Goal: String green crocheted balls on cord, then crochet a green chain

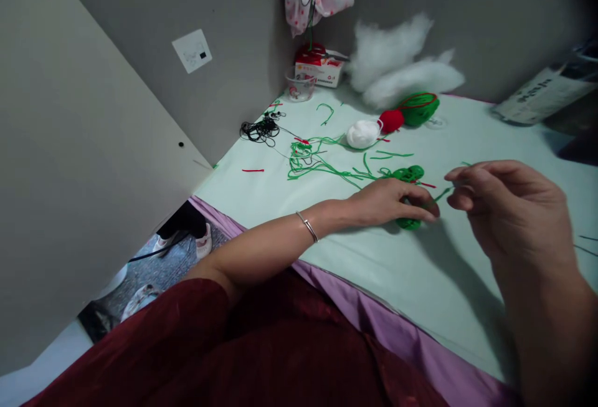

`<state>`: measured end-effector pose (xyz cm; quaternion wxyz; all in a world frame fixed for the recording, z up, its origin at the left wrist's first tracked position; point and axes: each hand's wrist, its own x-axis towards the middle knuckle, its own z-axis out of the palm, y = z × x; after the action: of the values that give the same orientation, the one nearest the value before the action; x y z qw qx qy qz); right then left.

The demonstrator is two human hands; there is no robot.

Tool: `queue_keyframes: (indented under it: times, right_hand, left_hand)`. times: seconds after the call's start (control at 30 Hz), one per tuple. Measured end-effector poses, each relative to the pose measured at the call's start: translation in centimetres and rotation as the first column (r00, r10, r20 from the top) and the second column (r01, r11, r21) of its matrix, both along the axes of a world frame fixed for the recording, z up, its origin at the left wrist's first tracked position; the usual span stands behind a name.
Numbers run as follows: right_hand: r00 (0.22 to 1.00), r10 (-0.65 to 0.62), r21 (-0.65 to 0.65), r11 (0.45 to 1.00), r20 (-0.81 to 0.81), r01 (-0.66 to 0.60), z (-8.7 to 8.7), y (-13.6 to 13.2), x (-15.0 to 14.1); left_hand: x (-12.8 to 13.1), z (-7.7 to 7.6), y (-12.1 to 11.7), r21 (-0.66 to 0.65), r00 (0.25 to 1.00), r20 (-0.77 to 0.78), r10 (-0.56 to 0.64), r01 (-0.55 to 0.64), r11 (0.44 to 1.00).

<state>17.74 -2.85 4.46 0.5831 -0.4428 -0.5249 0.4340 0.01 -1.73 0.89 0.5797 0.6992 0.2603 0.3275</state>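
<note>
My left hand [390, 200] rests low over the table with its fingers curled round a green crocheted piece [408, 174]. Parts of that piece stick out above and below the hand, and the middle is covered. To the right, my right hand [511, 204] is raised with thumb and forefinger pinched on a strand of green yarn [442, 194], which runs back towards the left hand. Any needle or hook in that pinch is too small to make out. Long green yarn ends [336, 171] trail leftward from the crocheted piece.
Behind my hands lie a white yarn ball [363, 134], a red yarn ball [391, 121] and a green yarn ball [420, 110]. White stuffing [397, 61] is heaped at the back. A black thread tangle [261, 129], a plastic cup [299, 86] and red-handled scissors [312, 53] on a box are further left.
</note>
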Motion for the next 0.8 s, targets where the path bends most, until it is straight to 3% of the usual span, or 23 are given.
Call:
queue_keyframes:
  times: [0.17,0.3,0.57,0.7,0.8]
  right_hand:
    - [0.999,-0.028,-0.084,0.996,-0.023,0.026,0.37,0.14,0.06]
    - [1.0,-0.001,-0.132,0.991,-0.011,-0.001,0.41,-0.17,-0.04]
    - [1.0,0.012,-0.14,0.99,0.019,-0.01,0.04,-0.19,0.24]
    - [0.999,-0.002,-0.137,0.991,-0.051,-0.005,0.18,0.03,0.16]
    - [0.993,0.065,-0.157,0.984,-0.102,-0.081,0.35,-0.05,0.09]
  left_hand:
    - [0.08,0.0,0.07,0.002,0.996,-0.087,0.024,-0.024,1.0]
    - [0.09,0.4,-0.33,-0.014,0.998,-0.066,0.01,-0.011,1.0]
    - [0.5,-0.3,0.04,0.0,0.997,-0.075,0.007,-0.007,1.0]
    - [0.63,-0.03,-0.17,0.016,0.996,-0.06,0.062,-0.061,0.998]
    - [0.79,0.33,-0.47,-0.012,0.991,-0.059,0.118,-0.119,0.993]
